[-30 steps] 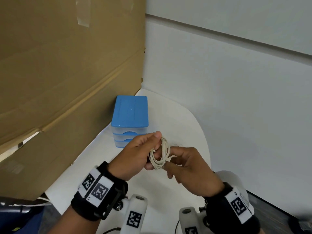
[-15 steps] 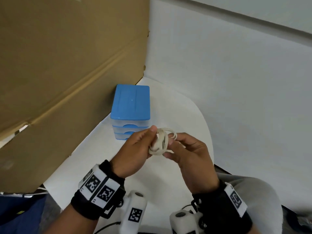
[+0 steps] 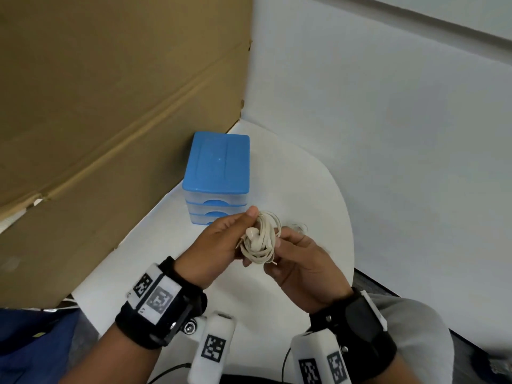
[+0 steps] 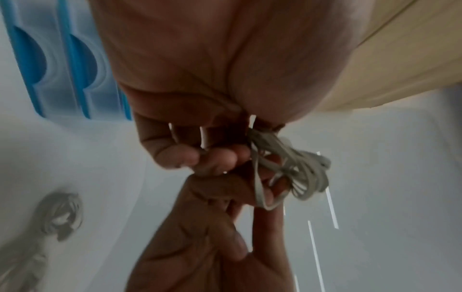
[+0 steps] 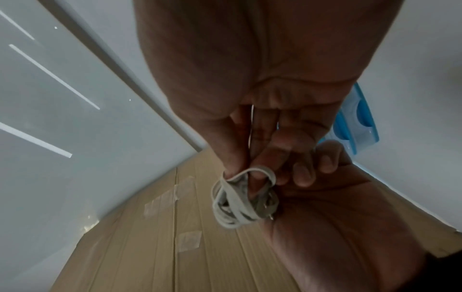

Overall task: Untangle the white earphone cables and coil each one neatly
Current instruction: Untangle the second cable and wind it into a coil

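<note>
A coiled white earphone cable [image 3: 260, 241] hangs above the white table [image 3: 318, 189] between both hands, with an earbud showing on its near face. My left hand [image 3: 241, 228] pinches the coil's left side, thumb on top. My right hand [image 3: 279, 245] grips its right side, with fingers through the loops [image 5: 240, 201]. The left wrist view shows the same bundle [image 4: 295, 171] held between the fingertips. A second coiled earphone cable [image 3: 297, 227] lies on the table just beyond my right hand; it appears blurred in the left wrist view [image 4: 60, 215].
A small drawer box with a blue lid [image 3: 219, 173] stands on the table just behind the hands. A large cardboard sheet [image 3: 110, 120] leans along the left side, and a white wall [image 3: 388, 134] closes off the right. The table's rounded edge [image 3: 350, 245] curves past the right hand.
The loose loops at my left fingers have become a tight bundle held by both hands. The coil has turned so an earbud faces me, and the second coil has come into view.
</note>
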`<state>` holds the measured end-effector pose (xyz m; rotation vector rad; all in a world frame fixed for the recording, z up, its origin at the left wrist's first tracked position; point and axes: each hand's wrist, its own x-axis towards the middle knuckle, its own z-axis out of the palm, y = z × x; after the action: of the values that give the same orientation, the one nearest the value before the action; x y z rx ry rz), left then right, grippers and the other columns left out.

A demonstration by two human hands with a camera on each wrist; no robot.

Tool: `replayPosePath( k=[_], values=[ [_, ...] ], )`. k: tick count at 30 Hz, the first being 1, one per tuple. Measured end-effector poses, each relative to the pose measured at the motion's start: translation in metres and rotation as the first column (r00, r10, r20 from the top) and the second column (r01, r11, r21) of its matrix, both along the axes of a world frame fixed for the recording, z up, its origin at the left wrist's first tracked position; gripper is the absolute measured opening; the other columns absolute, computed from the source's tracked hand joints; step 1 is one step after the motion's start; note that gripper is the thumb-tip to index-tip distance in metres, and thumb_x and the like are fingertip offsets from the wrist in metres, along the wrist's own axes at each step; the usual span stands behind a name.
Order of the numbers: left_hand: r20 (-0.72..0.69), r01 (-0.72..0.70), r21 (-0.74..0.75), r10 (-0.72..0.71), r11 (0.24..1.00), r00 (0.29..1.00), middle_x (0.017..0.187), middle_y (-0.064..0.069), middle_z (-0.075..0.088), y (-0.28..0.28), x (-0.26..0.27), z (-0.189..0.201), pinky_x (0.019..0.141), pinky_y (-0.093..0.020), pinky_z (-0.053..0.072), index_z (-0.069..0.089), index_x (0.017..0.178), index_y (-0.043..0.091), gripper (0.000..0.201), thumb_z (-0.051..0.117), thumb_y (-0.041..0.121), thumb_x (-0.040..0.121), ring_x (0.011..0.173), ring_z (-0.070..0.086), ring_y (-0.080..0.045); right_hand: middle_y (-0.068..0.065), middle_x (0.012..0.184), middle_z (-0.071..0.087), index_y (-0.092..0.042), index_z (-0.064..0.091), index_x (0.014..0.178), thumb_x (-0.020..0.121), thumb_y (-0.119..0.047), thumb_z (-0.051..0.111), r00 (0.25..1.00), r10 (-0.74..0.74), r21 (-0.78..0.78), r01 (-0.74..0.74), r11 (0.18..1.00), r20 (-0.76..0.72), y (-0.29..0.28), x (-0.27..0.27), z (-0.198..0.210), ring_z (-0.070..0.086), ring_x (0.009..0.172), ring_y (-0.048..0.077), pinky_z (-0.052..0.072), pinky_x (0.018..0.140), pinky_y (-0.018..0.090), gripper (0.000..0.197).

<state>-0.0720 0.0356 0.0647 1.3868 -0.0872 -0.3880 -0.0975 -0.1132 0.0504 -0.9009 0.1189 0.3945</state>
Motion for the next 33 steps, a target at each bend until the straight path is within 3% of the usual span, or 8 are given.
replayPosePath(
  k=[4,7,12,15,19,22,25,33],
  values=[
    [0.095,-0.019,-0.002,0.02,1.0,0.995,0.072,0.0,0.065,-0.002,0.003,-0.003,0.067,-0.024,0.049,0.072,0.076,0.021,0.042,0.04,0.042,0.093,0.072,0.058,-0.015,0.012,0.09,0.065,-0.012,0.072,0.084,0.06,-0.022,0.089,1.0,-0.015,-0.029,0.016,0.999,0.014,0.004,0.004,0.004,0.055,0.077,0.029,0.039,0.051,0.019,0.031],
    [0.173,-0.021,-0.02,0.025,1.0,0.985,0.071,0.009,0.065,-0.002,0.005,-0.007,0.069,-0.023,0.05,0.068,0.07,0.03,0.04,0.04,0.035,0.097,0.07,0.059,-0.006,0.002,0.077,0.063,-0.015,0.073,0.081,0.074,-0.008,0.072,1.0,-0.009,-0.005,0.009,1.0,0.0,0.007,0.003,0.008,0.048,0.057,0.009,0.031,0.049,0.018,0.009],
    [0.491,-0.186,0.247,0.043,0.951,0.87,0.075,-0.005,0.065,0.012,0.008,-0.01,0.068,-0.04,0.052,0.061,0.083,0.014,0.042,0.038,0.046,0.096,0.07,0.06,-0.022,0.009,0.089,0.055,-0.003,0.06,0.104,0.061,-0.023,0.067,0.993,0.093,0.317,-0.064,0.946,-0.077,0.007,0.004,0.012,0.037,0.048,0.012,0.031,0.046,0.022,0.048],
    [0.636,-0.333,0.423,-0.015,0.843,0.772,0.064,-0.004,0.055,0.016,0.01,-0.011,0.06,-0.041,0.046,0.054,0.075,0.011,0.046,0.036,0.047,0.097,0.062,0.051,-0.019,0.008,0.098,0.058,-0.006,0.06,0.11,0.075,-0.034,0.068,0.991,0.134,0.297,-0.126,0.946,-0.007,0.009,0.005,0.015,0.029,0.043,0.008,0.026,0.042,0.019,0.045],
    [0.634,-0.324,0.465,-0.055,0.824,0.772,0.061,-0.005,0.048,0.012,0.011,-0.012,0.059,-0.045,0.043,0.05,0.071,0.01,0.048,0.035,0.048,0.098,0.059,0.045,-0.02,-0.004,0.066,0.051,-0.018,0.057,0.087,0.077,-0.043,0.075,0.991,0.129,0.038,-0.128,0.991,-0.03,0.014,0.011,0.021,0.024,0.038,0.004,0.019,0.038,0.017,0.033],
    [0.522,-0.178,0.39,-0.058,0.904,0.851,0.069,-0.016,0.054,0.01,0.009,-0.013,0.063,-0.049,0.047,0.055,0.079,0.005,0.053,0.038,0.051,0.096,0.067,0.05,-0.032,-0.002,0.061,0.043,-0.014,0.05,0.081,0.078,-0.025,0.071,0.996,0.086,-0.189,-0.092,0.978,-0.039,0.013,0.014,0.021,0.022,0.039,0.005,0.016,0.039,0.019,0.024],
    [0.406,-0.109,0.281,-0.015,0.953,0.914,0.078,-0.015,0.063,0.005,0.008,-0.012,0.071,-0.047,0.052,0.063,0.085,0.006,0.053,0.042,0.054,0.091,0.073,0.057,-0.03,-0.002,0.058,0.049,-0.013,0.051,0.079,0.072,-0.006,0.065,0.997,0.077,-0.223,-0.077,0.972,-0.01,0.009,0.011,0.02,0.023,0.042,0.006,0.016,0.043,0.021,0.018],
    [0.422,-0.203,0.255,0.08,0.945,0.903,0.087,-0.012,0.061,-0.002,0.008,-0.015,0.085,-0.047,0.048,0.059,0.088,0.006,0.051,0.039,0.052,0.092,0.085,0.058,-0.024,0.005,0.095,0.069,-0.014,0.059,0.11,0.066,-0.003,0.068,0.944,-0.259,-0.369,0.32,0.872,0.207,0.01,-0.002,0.008,0.061,0.065,0.017,0.046,0.053,0.028,0.046]
  ],
)
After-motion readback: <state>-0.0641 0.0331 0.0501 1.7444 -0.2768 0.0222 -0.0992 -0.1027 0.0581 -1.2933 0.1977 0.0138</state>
